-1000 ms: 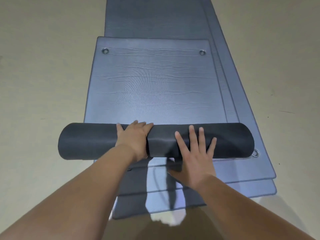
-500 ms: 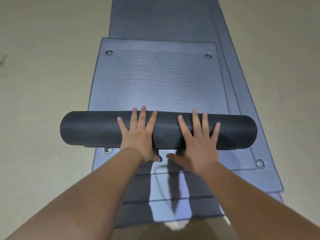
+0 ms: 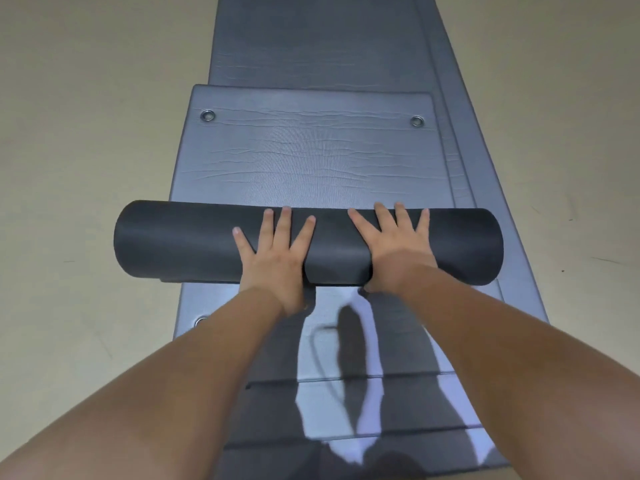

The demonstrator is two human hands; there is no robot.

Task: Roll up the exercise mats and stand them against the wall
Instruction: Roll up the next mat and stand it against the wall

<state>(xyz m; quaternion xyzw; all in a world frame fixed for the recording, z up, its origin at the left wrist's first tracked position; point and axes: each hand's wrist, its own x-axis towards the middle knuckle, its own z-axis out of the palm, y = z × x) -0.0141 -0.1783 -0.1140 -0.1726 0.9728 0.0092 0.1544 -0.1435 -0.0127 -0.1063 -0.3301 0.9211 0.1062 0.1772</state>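
Currently both palms down on a dark roll (image 3: 194, 242) lying crosswise over a stack of grey mats (image 3: 311, 157) on a beige floor (image 3: 86, 116). Left hand (image 3: 275, 261) flat on the roll near its middle, fingers spread, gripping nothing. Right hand (image 3: 398, 252) just beside it, likewise flat and splayed, fingertips reaching the roll's far edge. Still-flat part of the top mat stretching ahead, with a metal ring (image 3: 207, 115) at its far left corner and another (image 3: 417, 121) at its far right. More mats underneath, showing offset edges along the right side and the near end.
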